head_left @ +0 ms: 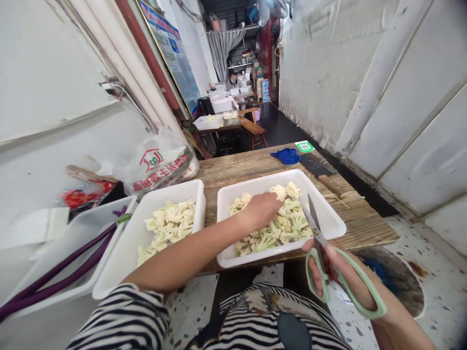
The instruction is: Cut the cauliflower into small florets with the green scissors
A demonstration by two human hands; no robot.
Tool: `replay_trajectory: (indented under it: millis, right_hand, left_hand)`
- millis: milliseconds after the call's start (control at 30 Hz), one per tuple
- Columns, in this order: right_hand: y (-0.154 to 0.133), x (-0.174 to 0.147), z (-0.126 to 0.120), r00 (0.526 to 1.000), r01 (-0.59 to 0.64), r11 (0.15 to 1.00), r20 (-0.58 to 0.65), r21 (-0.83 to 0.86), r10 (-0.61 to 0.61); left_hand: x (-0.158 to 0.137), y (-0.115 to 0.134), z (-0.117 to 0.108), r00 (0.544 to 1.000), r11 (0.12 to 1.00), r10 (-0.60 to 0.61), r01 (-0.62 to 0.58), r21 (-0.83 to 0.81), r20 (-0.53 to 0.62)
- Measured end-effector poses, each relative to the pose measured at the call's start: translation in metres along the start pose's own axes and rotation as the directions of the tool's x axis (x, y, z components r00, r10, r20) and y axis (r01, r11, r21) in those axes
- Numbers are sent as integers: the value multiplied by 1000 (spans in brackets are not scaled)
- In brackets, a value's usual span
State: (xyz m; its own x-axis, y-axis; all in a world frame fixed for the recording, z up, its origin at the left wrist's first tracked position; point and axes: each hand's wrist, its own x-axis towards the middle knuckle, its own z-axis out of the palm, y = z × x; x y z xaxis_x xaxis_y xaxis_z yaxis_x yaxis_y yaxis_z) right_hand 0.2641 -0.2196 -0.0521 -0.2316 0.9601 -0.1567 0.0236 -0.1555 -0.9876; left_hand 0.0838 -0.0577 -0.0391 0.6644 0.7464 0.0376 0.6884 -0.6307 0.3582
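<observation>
My left hand [263,210] reaches into a white plastic tray [226,257] of cut cauliflower florets [280,228]. Its fingers are curled closed against a cauliflower piece [280,191] near the middle of the tray; the fingertips are partly hidden. In my right hand [337,265] is a pair of scissors [316,233] with pale green handles. Their blades point up and stand slightly apart over the tray's right side. Left of this tray, a second white tray [116,257] holds more cauliflower florets [171,221], and my left forearm crosses its front corner.
Long purple eggplants [65,262] lie in another white bin at the far left. A printed plastic bag [160,160] stands behind. On the wooden table [233,167] are a blue cloth [286,155] and a cleaver [330,184]. A person [233,78] is far back.
</observation>
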Motion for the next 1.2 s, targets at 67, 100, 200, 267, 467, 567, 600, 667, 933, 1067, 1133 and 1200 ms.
replay_trajectory:
  millis: [67,100,200,267,467,567,600,667,933,1067,1133,1200]
  right_hand:
    - [1,-1,2,999,-11,998,36,60,9]
    - [2,-2,3,998,-19,995,63,96,12]
    - [2,-2,6,995,-47,993,97,104,36]
    - [-1,-1,11,992,-53,997,121,47,47]
    - [-12,6,31,978,-29,992,203,-121,53]
    - [-16,8,37,980,-14,970,191,-244,62]
    - [-17,8,39,981,-8,959,184,-285,63]
    - [-20,8,41,987,5,926,152,-376,57]
    - [-27,5,43,994,57,827,111,-559,6]
    - [-32,5,42,993,69,812,118,-579,0]
    - [-34,6,42,992,84,796,127,-600,-9]
    - [-36,7,41,991,93,782,135,-616,-12]
  left_hand:
    - [5,-2,-1,1000,999,-13,14,34,-12]
    - [6,-3,-4,998,999,-36,36,11,-42]
    - [4,-10,-17,964,942,-224,176,-286,-143]
    - [-2,-15,-27,908,702,-415,280,-654,-57]
    - [-41,-10,-32,801,-182,-532,211,-960,277]
    - [-56,0,-25,762,-224,-609,104,-969,223]
    - [-60,3,-24,748,-237,-627,86,-968,220]
    - [-64,9,-23,736,-256,-639,72,-964,225]
    - [-72,17,-28,784,-129,-594,128,-983,180]
    - [-74,16,-25,794,-72,-590,134,-988,150]
    - [-75,16,-24,795,-50,-588,148,-988,149]
    - [-76,16,-23,796,-39,-584,168,-985,159]
